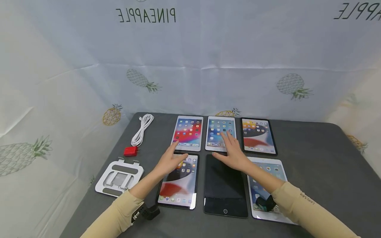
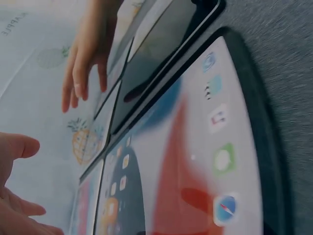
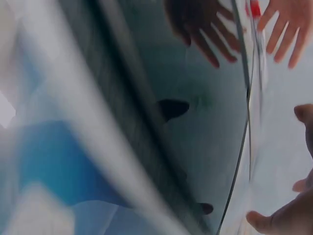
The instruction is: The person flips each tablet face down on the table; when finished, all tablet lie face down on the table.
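My left hand (image 1: 169,162) is spread over the upper part of a black-framed tablet (image 1: 178,181) with a lit screen. In the left wrist view the fingers show clear above the glass. The right hand (image 1: 235,157) reaches over the top of a black tablet with a dark screen (image 1: 225,188), its fingertips overlapping a white tablet with a blue wallpaper (image 1: 212,132) behind. Both hands hold nothing, and their fingers are loosely extended. The dark screen mirrors a hand in the right wrist view. Under the right forearm lies a larger white tablet (image 1: 269,215), partly hidden.
A white tablet with a red wallpaper (image 1: 187,132) and a black tablet (image 1: 259,135) complete the back row. On the left lie a coiled white cable (image 1: 143,129), a red charger plug (image 1: 130,151) and a silver folding stand (image 1: 119,178). A pineapple-print curtain (image 1: 190,89) hangs behind the grey table (image 1: 321,165).
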Action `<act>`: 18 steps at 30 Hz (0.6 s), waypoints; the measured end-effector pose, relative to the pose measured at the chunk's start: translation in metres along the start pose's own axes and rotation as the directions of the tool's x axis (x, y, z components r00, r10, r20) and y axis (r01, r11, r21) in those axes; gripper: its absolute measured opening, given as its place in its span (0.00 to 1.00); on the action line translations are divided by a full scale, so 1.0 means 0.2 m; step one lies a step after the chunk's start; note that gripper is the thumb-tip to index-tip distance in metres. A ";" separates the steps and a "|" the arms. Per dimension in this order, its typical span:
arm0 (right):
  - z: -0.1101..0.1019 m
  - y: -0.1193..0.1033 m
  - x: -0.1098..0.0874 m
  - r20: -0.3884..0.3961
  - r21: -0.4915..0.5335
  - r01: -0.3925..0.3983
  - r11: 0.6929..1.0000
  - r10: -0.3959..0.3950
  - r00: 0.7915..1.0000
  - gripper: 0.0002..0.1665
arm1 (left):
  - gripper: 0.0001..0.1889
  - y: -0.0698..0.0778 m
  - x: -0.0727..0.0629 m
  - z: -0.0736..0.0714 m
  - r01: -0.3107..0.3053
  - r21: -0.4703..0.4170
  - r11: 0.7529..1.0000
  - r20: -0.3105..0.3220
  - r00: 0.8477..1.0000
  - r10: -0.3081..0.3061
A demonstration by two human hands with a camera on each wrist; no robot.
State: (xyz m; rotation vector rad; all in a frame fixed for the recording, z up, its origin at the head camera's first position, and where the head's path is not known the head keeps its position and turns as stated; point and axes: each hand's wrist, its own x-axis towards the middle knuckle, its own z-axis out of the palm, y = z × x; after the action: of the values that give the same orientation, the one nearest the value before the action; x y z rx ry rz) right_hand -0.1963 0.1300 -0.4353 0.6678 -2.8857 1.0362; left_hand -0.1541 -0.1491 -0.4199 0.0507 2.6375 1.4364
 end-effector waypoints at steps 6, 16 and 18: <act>0.07 -0.14 -0.03 0.110 0.208 -0.020 0.978 -0.003 0.994 0.48 | 0.39 -0.05 -0.11 -0.10 0.102 -0.065 0.993 0.012 0.995 -0.101; 0.16 -0.27 -0.09 0.294 0.471 -0.277 0.837 0.147 0.944 0.40 | 0.36 -0.10 -0.22 -0.21 0.213 -0.156 0.964 0.130 0.972 -0.194; 0.18 -0.28 -0.10 0.321 0.523 -0.313 0.793 0.156 0.934 0.39 | 0.38 -0.11 -0.23 -0.23 0.240 -0.172 0.955 0.146 0.965 -0.216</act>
State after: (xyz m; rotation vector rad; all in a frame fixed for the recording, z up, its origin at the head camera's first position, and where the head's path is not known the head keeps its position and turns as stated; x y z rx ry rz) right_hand -0.1513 0.0770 -0.4311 0.4739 -2.9164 2.0445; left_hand -0.1140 -0.2026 -0.4087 -0.1730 2.3089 1.5382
